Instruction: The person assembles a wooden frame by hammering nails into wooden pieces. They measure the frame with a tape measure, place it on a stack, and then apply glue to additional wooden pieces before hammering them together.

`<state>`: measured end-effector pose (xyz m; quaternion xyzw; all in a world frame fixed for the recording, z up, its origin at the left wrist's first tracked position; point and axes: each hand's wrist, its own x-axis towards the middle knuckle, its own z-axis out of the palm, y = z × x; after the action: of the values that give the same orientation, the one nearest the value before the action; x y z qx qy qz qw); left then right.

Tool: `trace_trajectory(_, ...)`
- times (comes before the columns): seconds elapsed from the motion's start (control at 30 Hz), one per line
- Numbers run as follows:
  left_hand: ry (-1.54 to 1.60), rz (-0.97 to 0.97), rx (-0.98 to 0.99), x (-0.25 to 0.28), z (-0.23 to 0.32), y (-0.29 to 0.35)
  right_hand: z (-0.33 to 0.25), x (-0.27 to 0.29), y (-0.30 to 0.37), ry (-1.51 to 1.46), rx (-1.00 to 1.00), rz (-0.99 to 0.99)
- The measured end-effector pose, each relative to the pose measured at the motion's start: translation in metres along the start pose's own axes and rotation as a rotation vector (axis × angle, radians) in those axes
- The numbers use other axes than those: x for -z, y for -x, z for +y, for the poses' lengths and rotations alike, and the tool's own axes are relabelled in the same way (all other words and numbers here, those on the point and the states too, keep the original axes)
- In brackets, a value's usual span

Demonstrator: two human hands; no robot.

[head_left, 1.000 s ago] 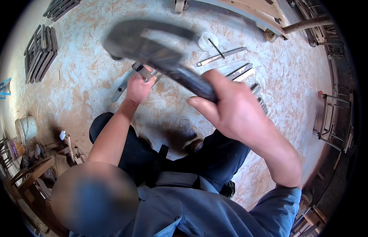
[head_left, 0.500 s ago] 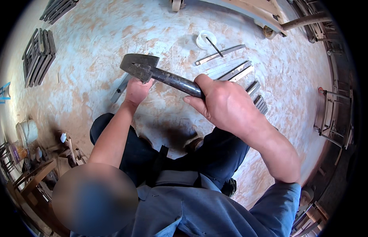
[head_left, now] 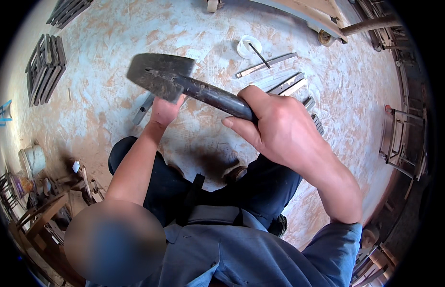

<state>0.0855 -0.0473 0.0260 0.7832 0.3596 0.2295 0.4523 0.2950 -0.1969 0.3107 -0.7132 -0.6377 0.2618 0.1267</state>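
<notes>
My right hand (head_left: 289, 122) is closed round the dark, rounded handle of an axe (head_left: 160, 74). The axe is raised, its broad worn steel head up and to the left, above my left hand in this view. My left hand (head_left: 165, 111) reaches low toward the floor beside a narrow dark wooden piece (head_left: 143, 111). The axe head covers its fingers and the far part of that piece, so the grip cannot be made out. My knees are bent on both sides of the work.
Several dark wooden strips (head_left: 287, 85) lie on the stained floor to the right. A white tub (head_left: 249, 47) with a dark stick stands beyond them. Stacked dark frames (head_left: 46, 71) are at far left, a wheeled wooden cart (head_left: 303, 16) at the top, clutter (head_left: 45, 210) lower left.
The axe has risen a little closer to view, its head shifting up and to the left. My right hand moved slightly right with it; my left hand stayed in place.
</notes>
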Motion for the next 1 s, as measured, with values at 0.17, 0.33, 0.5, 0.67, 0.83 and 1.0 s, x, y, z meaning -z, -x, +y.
trace_trajectory(0.17, 0.028, 0.007, -0.014, -0.005, 0.0, -0.005, 0.007, -0.009, -0.002, 0.111, 0.013, -0.015)
trace_trajectory(0.33, -0.127, -0.044, -0.008, 0.002, -0.002, -0.001, 0.005, 0.0, -0.005, 0.073, 0.047, 0.014)
trace_trajectory(0.5, -0.087, -0.065, -0.037, -0.003, -0.018, -0.002, 0.012, -0.013, -0.006, 0.164, 0.048, -0.032)
trace_trajectory(0.67, -0.063, -0.066, 0.003, -0.001, -0.017, 0.0, 0.002, 0.001, -0.006, 0.108, 0.04, -0.042)
trace_trajectory(0.83, 0.05, -0.077, 0.123, -0.002, 0.002, -0.002, 0.009, -0.01, -0.005, 0.154, 0.022, -0.042)
trace_trajectory(1.0, 0.099, -0.018, 0.046, -0.003, 0.0, -0.003, 0.002, -0.001, 0.001, 0.094, 0.007, -0.009)
